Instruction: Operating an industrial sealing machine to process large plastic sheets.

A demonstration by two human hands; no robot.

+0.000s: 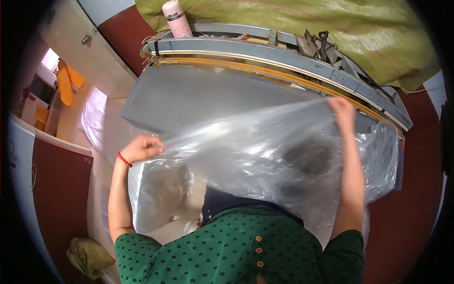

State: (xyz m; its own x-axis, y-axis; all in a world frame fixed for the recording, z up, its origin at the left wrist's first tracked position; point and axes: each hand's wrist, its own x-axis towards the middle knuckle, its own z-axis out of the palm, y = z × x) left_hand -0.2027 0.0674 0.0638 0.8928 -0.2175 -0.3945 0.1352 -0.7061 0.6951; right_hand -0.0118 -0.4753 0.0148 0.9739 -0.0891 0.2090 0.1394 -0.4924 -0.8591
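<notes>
A large clear plastic bag [255, 151], thin and glossy, is held stretched across the front of a long grey metal sealing machine [283, 57] with a yellow strip running along its front bar. The left hand [142, 147] is closed in a fist on the near-left corner of the film, some way in front of the machine's grey flat bed [189, 94], and a red bead bracelet [124, 159] is worn at that wrist. The right hand [341, 110] is raised and pinched shut on the opposite edge of the film, just in front of the machine's yellow strip. The two hands are kept well apart, so the sheet is pulled taut between them; judged from the grip, this spread is what keeps the thin film from sagging and folding onto itself. The rest of the bag is let hang down in front of the machine, against the green dotted shirt [236, 246] of the person. Dark shapes are seen through the film, but what they are cannot be told.

A pink insulated bottle [176, 19] with a pale lid is stood upright on the far left end of the machine. Behind the machine an olive-green woven cover [293, 23] is draped. Far to the left of the machine orange cloths [68, 83] are hung, and a crumpled olive sack [90, 255] is left lying on the floor at the near left.
</notes>
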